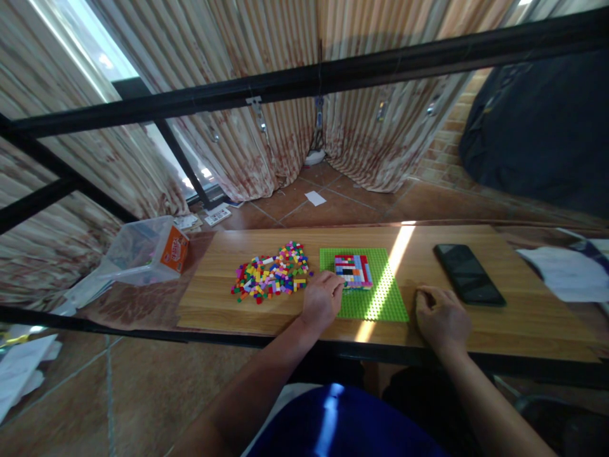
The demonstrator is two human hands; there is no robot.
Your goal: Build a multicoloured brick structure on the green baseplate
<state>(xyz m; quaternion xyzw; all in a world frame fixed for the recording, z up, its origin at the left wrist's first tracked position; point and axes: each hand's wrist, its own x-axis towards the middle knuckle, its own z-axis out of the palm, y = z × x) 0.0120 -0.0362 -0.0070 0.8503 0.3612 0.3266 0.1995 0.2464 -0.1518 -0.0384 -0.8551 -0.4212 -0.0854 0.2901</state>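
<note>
A block of stacked toy bricks (353, 271), red, lilac, white and dark on top, sits on a green studded baseplate (349, 309). My left hand (323, 297) is at the block's left front corner, fingers curled and pinched together. Whether a small brick is between those fingertips is too small to make out. My right hand (442, 317) rests on the wooden board just right of the baseplate, its fingers curled into a loose fist with nothing showing in it. Left of the baseplate lies a spread pile of loose toy bricks (273, 274) in many colours.
A black phone (469, 274) lies on the wooden board (209, 260) beyond my right hand. At the left stands a clear plastic bin (137, 251) with an orange label. White papers (566, 273) lie at the right. A dark metal bar (285, 82) crosses above the far side.
</note>
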